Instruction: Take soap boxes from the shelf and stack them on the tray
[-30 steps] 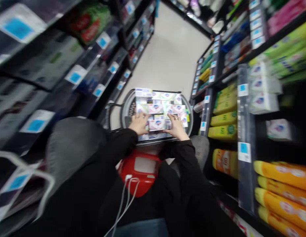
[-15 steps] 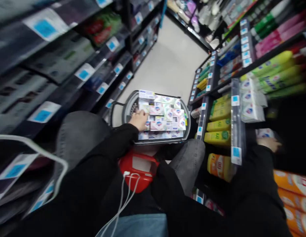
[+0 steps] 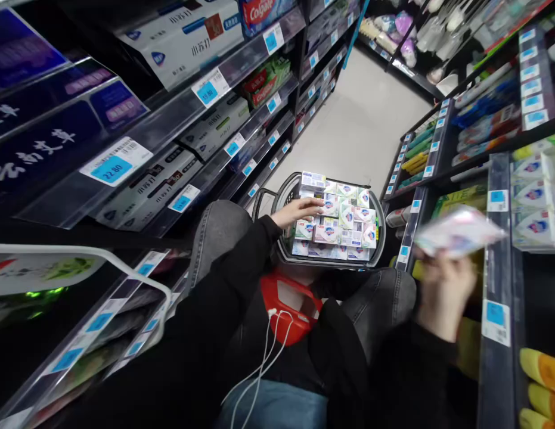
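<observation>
My right hand (image 3: 445, 289) is raised in front of the right-hand shelf, closed on a white soap box (image 3: 458, 231) that is smeared by motion. My left hand (image 3: 299, 211) reaches over the left part of a shopping basket (image 3: 282, 253), its fingers stretched out on the boxes there. Many small white soap boxes (image 3: 328, 231) with a blue and red logo fill the basket in stacked rows. More boxes of the same look (image 3: 533, 193) stand in a stack on the shelf at the right.
Toothpaste boxes (image 3: 188, 42) line the left shelves, behind price tags (image 3: 114, 165). My knees flank a red device (image 3: 288, 307) with white cables. A pale curved bar (image 3: 102, 253) crosses at left. Pale floor (image 3: 344, 122) runs down the aisle beyond the basket.
My right hand has come out of the right shelf with a soap box, moving left and towards the basket. My left hand's fingers have straightened over the boxes. The view has swung left.
</observation>
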The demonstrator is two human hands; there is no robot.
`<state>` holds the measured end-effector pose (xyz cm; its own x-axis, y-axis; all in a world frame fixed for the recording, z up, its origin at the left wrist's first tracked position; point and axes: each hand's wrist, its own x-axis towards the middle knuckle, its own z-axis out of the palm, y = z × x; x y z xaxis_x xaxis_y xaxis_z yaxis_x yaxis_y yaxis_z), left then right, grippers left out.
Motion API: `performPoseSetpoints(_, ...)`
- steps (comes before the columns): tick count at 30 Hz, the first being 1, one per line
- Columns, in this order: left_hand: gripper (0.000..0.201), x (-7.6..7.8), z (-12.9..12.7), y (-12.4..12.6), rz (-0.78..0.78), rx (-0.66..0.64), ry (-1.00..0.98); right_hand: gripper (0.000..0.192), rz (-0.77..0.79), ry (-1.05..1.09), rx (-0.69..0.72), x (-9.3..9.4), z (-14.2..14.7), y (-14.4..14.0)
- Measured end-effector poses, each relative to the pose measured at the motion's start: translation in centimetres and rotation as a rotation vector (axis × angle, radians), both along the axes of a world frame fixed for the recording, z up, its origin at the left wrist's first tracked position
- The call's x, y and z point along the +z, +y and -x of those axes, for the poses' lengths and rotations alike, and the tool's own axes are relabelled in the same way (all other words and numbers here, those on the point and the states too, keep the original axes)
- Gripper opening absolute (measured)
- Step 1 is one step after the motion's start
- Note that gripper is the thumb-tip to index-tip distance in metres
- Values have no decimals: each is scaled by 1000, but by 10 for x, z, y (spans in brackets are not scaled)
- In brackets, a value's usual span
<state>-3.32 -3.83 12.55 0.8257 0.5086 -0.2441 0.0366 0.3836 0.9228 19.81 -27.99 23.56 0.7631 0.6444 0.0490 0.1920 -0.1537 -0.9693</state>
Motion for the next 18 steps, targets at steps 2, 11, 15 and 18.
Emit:
performPoseSetpoints(2,63,4,-2,-11,62,-72,-52,45,-19,293,1,-41,48,44)
performPoseSetpoints(11,47,-23,1,4,-30,196,489,61,415,-3,348,-131,68,96)
performPoseSetpoints(15,49,-34,-13,-7,-383,78,870,75,675,-565,491,-154,34,70)
performPoseSetpoints(18,51,-38,-24,-24,-527,-13,1022,81,736,-648,594,-173,33,67)
